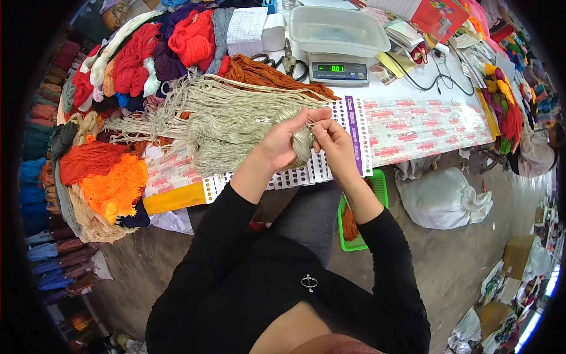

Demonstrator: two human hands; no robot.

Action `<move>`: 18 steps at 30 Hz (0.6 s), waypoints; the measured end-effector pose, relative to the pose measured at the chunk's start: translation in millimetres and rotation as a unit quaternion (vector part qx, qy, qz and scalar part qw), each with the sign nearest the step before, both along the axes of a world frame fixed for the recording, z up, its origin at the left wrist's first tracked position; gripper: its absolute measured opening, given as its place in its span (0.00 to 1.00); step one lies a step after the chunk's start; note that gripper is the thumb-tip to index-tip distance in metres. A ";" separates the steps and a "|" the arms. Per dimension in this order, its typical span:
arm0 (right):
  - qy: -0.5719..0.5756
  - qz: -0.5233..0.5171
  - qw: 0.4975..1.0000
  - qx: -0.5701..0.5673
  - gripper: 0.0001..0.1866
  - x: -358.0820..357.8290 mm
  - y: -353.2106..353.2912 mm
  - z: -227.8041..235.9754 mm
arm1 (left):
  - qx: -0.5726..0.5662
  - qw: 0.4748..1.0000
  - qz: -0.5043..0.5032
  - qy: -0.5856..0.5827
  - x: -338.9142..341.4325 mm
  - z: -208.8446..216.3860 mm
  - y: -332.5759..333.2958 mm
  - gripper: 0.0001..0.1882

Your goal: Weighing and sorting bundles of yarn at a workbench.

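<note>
Pale green hank point(302, 147), probably light, soft and tangle-prone, is clasped in the left hand point(279, 143) above the bench point(383, 91); strands point(312, 121) appear pinched by fingers point(322, 139) of the right hand point(336, 144). Its gathered middle is best gripped.

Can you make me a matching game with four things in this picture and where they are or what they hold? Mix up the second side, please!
Things:
1. pale thread bundle
2. scale
3. green basket
4. white sack

Places and states:
A. under the clear plastic tub
B. on the floor, at the right
C. at the person's left hand and right hand
D. with rust-coloured yarn inside

Right pairs: 1-C, 2-A, 3-D, 4-B
</note>
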State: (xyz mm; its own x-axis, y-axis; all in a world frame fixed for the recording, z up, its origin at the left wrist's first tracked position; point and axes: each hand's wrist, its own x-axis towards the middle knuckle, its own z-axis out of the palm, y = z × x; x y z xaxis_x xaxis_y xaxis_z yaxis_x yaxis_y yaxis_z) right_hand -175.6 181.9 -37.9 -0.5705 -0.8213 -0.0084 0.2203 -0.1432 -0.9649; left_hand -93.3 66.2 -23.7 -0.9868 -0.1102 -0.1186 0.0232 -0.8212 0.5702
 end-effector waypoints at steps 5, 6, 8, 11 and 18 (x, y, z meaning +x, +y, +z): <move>-0.026 -0.011 0.999 -0.023 0.08 3.1 3.9 10.2 | 0.035 0.999 0.023 -0.006 2.7 12.6 -0.7 0.24; -0.066 -0.010 0.997 -0.035 0.08 3.4 5.4 12.0 | 0.047 0.999 0.010 0.015 3.5 12.6 -2.4 0.25; -0.107 -0.007 0.993 -0.047 0.08 2.2 7.4 12.4 | 0.010 0.998 0.047 -0.027 4.8 17.5 -1.5 0.25; -0.092 0.025 0.995 -0.010 0.08 -2.3 11.4 10.4 | -0.136 0.982 0.109 -0.076 10.3 19.1 -5.4 0.24; 0.196 -0.040 0.980 0.010 0.07 -27.7 19.7 25.5 | -0.222 0.955 0.021 -0.194 39.0 23.6 -32.2 0.25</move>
